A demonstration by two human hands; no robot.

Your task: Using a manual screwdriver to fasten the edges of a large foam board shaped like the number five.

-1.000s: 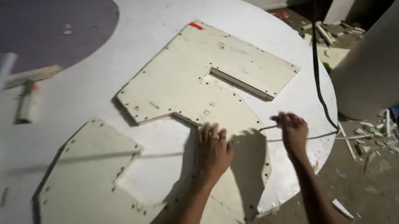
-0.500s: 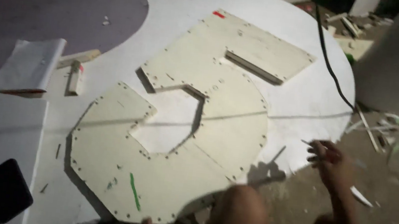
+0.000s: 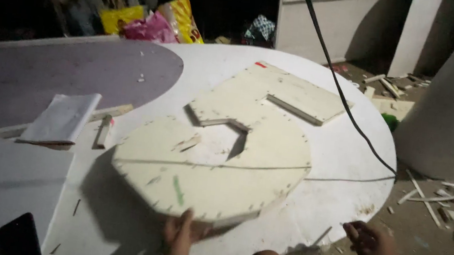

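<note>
Round white table (image 3: 347, 175) bears one cream cutout (image 3: 217, 160); left hand (image 3: 180, 239) grips it, right hand (image 3: 376, 247) seemingly loose.

The left hand (image 3: 180, 242) grips the near edge of a cream board cut in the shape of a 5 (image 3: 223, 161), which lies on a round white tabletop (image 3: 341, 175). The right hand (image 3: 375, 250) hangs apart from it, off the tabletop's edge, over the littered floor (image 3: 431, 236). A black cable (image 3: 334, 83) crosses the tabletop. A dark phone (image 3: 18, 235) lies at the near left, and a folded white sheet (image 3: 63, 117) farther back.
</note>
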